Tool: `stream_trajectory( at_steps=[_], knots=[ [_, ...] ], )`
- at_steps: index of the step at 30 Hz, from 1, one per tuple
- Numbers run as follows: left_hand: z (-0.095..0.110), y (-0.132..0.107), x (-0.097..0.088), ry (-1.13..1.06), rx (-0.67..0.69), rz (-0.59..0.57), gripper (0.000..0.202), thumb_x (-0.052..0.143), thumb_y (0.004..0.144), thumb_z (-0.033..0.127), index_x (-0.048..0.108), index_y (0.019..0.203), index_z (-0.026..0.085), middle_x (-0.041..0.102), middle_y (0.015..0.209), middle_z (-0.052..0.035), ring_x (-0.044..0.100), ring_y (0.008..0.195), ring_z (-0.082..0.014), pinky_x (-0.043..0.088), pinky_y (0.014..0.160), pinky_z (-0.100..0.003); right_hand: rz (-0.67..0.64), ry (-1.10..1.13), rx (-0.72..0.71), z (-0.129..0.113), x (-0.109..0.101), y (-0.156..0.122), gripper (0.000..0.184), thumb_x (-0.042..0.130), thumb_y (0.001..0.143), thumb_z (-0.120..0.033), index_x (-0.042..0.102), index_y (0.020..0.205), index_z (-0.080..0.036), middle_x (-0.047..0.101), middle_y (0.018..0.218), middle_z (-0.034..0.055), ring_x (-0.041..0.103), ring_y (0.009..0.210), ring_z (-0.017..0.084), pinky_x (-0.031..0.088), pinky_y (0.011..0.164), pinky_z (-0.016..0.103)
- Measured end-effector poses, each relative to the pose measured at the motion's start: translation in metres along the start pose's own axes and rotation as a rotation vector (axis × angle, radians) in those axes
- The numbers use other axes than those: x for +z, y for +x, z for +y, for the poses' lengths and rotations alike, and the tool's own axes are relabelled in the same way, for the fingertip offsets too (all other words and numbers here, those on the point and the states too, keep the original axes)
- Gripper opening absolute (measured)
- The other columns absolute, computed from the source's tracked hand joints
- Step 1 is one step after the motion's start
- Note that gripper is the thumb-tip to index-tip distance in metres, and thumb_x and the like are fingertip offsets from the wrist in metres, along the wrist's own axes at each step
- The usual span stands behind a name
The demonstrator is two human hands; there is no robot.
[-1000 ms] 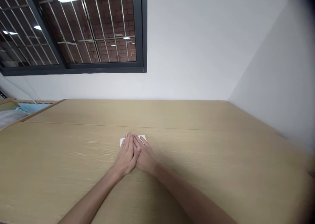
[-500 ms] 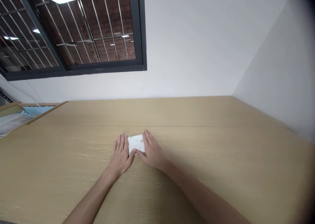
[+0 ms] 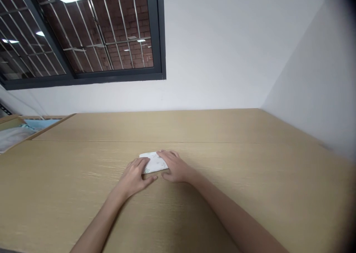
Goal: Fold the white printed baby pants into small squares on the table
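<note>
A small folded white cloth [image 3: 155, 162] with a faint printed pattern lies flat on the wood-coloured tabletop [image 3: 222, 193]. My left hand [image 3: 137, 176] rests at its left side, fingertips on the cloth's edge and thumb stretched out over the tabletop below. From the right, my right hand [image 3: 176, 167] lays its fingers across the cloth's upper right part, which they cover. Its thumb is spread apart near the cloth's lower right corner. Neither hand is closed around the cloth.
A seam runs across the tabletop near its far side. Behind stands a white wall [image 3: 211, 60] with a dark-framed barred window [image 3: 116, 75]. At the far left, a wooden-edged bin [image 3: 52, 127] holds pale blue and white material.
My thumbs have come off the cloth's lower edge and moved apart. Both hands' fingers have bent inward over the cloth, and more of its lower edge now shows.
</note>
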State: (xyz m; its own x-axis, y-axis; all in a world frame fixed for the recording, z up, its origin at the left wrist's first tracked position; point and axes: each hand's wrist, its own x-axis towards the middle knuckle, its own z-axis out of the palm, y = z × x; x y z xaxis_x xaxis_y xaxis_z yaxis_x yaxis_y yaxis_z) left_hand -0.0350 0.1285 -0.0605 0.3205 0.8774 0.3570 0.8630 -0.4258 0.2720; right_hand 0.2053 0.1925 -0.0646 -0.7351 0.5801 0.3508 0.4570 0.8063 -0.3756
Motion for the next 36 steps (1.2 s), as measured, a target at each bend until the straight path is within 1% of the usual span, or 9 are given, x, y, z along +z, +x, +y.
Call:
stream_trajectory(
  at_steps=[4, 8, 14, 17, 20, 23, 28, 32, 36],
  knots=[
    [-0.007, 0.003, 0.006, -0.01, 0.047, 0.058, 0.051, 0.068, 0.084, 0.038, 0.056, 0.131, 0.02, 0.067, 0.127, -0.0134, 0.062, 0.118, -0.0329, 0.05, 0.101, -0.051, 0.079, 0.08, 0.037, 0.011, 0.006, 0.003, 0.066, 0.055, 0.083, -0.014, 0.043, 0.147, -0.015, 0.053, 0.147, 0.0171, 0.049, 0.136, 0.03, 0.037, 0.114, 0.049],
    [-0.012, 0.005, 0.002, -0.039, 0.084, 0.139, 0.023, 0.053, 0.089, 0.022, 0.064, 0.109, 0.021, 0.073, 0.104, -0.0091, 0.067, 0.1, -0.0267, 0.051, 0.092, -0.044, 0.168, 0.197, 0.094, 0.014, 0.005, 0.005, 0.052, 0.049, 0.087, -0.011, 0.049, 0.138, -0.018, 0.062, 0.134, 0.0133, 0.058, 0.125, 0.026, 0.045, 0.107, 0.043],
    [-0.003, 0.005, -0.011, -0.275, -0.06, 0.291, 0.023, 0.051, 0.097, 0.038, 0.064, 0.104, 0.021, 0.07, 0.094, -0.005, 0.065, 0.087, -0.0213, 0.051, 0.079, -0.034, 0.319, 0.595, 0.287, 0.001, -0.011, 0.022, 0.043, 0.054, 0.094, -0.031, 0.042, 0.134, -0.021, 0.069, 0.112, 0.0094, 0.068, 0.098, 0.023, 0.055, 0.085, 0.038],
    [0.005, 0.004, -0.008, -0.469, -0.213, 0.248, 0.034, 0.049, 0.097, 0.043, 0.055, 0.122, 0.021, 0.063, 0.077, 0.0017, 0.059, 0.068, -0.0176, 0.046, 0.063, -0.029, 0.342, 0.629, 0.403, 0.006, -0.013, 0.035, 0.045, 0.059, 0.093, -0.039, 0.042, 0.131, -0.021, 0.068, 0.11, 0.0096, 0.069, 0.091, 0.023, 0.056, 0.077, 0.037],
    [0.012, 0.003, -0.003, -0.499, -0.294, 0.106, 0.041, 0.048, 0.097, 0.042, 0.043, 0.132, 0.022, 0.058, 0.068, 0.0059, 0.055, 0.06, -0.0177, 0.042, 0.06, -0.029, 0.383, 0.513, 0.513, 0.019, -0.008, 0.046, 0.049, 0.07, 0.085, -0.041, 0.048, 0.125, -0.021, 0.067, 0.11, 0.0106, 0.068, 0.094, 0.024, 0.056, 0.079, 0.038],
    [0.018, 0.003, -0.001, -0.368, -0.311, -0.052, 0.038, 0.045, 0.096, 0.036, 0.043, 0.131, 0.024, 0.064, 0.072, 0.003, 0.06, 0.064, -0.0208, 0.043, 0.065, -0.031, 0.358, 0.48, 0.546, 0.03, -0.001, 0.054, 0.047, 0.074, 0.084, -0.039, 0.051, 0.12, -0.021, 0.069, 0.107, 0.0095, 0.068, 0.093, 0.024, 0.055, 0.08, 0.038],
    [0.023, 0.003, 0.003, -0.084, -0.297, -0.168, 0.037, 0.036, 0.099, 0.033, 0.044, 0.132, 0.021, 0.073, 0.092, -0.0107, 0.071, 0.083, -0.0327, 0.047, 0.073, -0.041, 0.283, 0.388, 0.557, 0.035, 0.009, 0.06, 0.039, 0.074, 0.084, -0.031, 0.056, 0.116, -0.018, 0.07, 0.107, 0.0104, 0.068, 0.096, 0.024, 0.056, 0.083, 0.038],
    [0.027, 0.002, 0.001, -0.075, -0.205, -0.084, 0.04, 0.042, 0.098, 0.039, 0.046, 0.131, 0.016, 0.07, 0.107, -0.0163, 0.069, 0.097, -0.0345, 0.05, 0.084, -0.048, 0.268, 0.204, 0.495, 0.021, 0.004, 0.059, 0.042, 0.058, 0.097, -0.035, 0.053, 0.132, -0.012, 0.065, 0.127, 0.019, 0.064, 0.117, 0.027, 0.051, 0.099, 0.044],
    [0.039, -0.001, -0.006, -0.179, 0.017, -0.023, 0.04, 0.05, 0.096, 0.047, 0.054, 0.127, 0.022, 0.064, 0.118, -0.0128, 0.063, 0.11, -0.0298, 0.051, 0.095, -0.046, 0.185, 0.065, 0.205, -0.014, -0.015, 0.054, 0.052, 0.034, 0.108, -0.043, 0.042, 0.152, -0.017, 0.046, 0.155, 0.015, 0.041, 0.145, 0.025, 0.033, 0.12, 0.047]
  ],
)
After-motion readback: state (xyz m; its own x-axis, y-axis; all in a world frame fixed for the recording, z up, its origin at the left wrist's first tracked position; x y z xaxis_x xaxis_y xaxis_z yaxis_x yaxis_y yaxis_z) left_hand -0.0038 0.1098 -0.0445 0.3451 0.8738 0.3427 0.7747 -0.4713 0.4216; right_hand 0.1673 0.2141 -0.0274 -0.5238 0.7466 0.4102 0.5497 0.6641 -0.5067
